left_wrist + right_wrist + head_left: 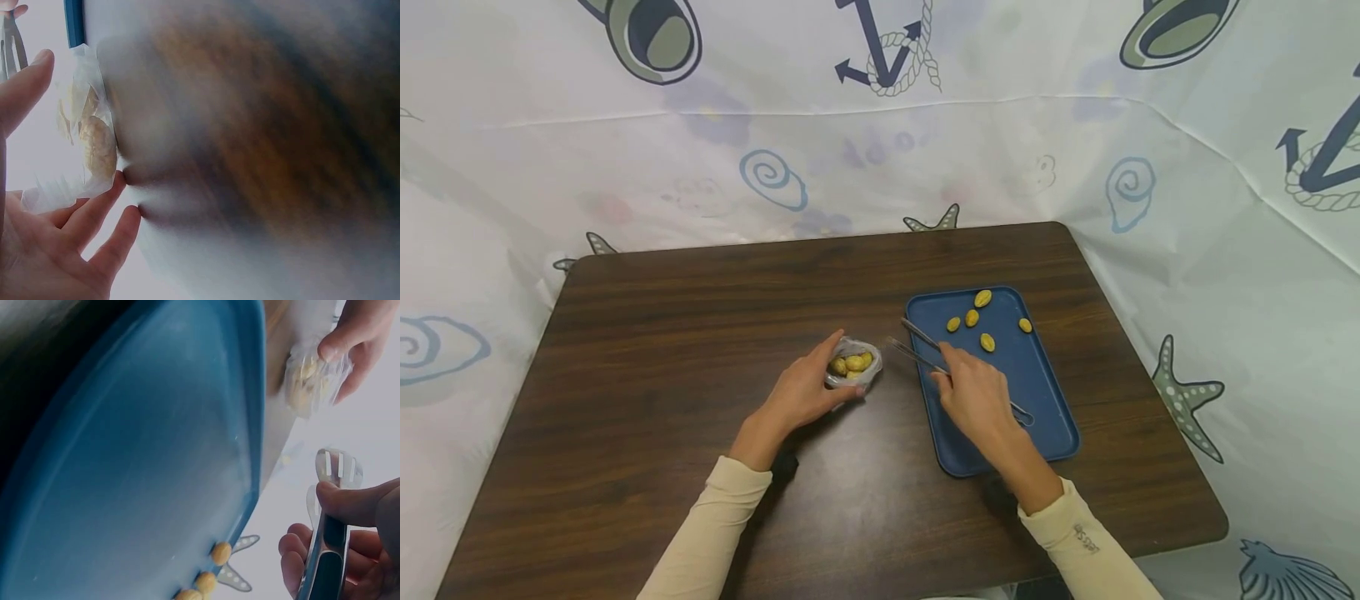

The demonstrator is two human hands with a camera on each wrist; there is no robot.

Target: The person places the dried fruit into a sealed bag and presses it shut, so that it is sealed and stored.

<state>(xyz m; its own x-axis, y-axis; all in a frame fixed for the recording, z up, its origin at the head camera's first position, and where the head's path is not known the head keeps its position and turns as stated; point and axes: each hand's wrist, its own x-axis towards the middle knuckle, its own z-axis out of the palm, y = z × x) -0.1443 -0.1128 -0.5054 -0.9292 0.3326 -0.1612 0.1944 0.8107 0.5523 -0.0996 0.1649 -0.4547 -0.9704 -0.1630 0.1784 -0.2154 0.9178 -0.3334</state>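
Note:
My left hand (801,387) holds a small clear plastic bag (872,377) upright on the table, thumb on its near side and fingers on its far side. Several yellow-brown oval pieces (854,363) lie inside its open mouth; in the left wrist view they look wrinkled. Metal tongs (337,465) with slotted ends are in my right hand (977,396), thumb on one arm and fingers round the other. Their spread tips point left, between the bag and the blue tray (951,454), with nothing between them. Several more yellow oval pieces (987,342) are scattered over the tray's far half.
The dark wood-grain table (662,375) extends left of the bag and right of the tray. A white sheet (1000,167) printed with shells, anchors and starfish hangs behind the table and at its sides. The tray has a low raised rim.

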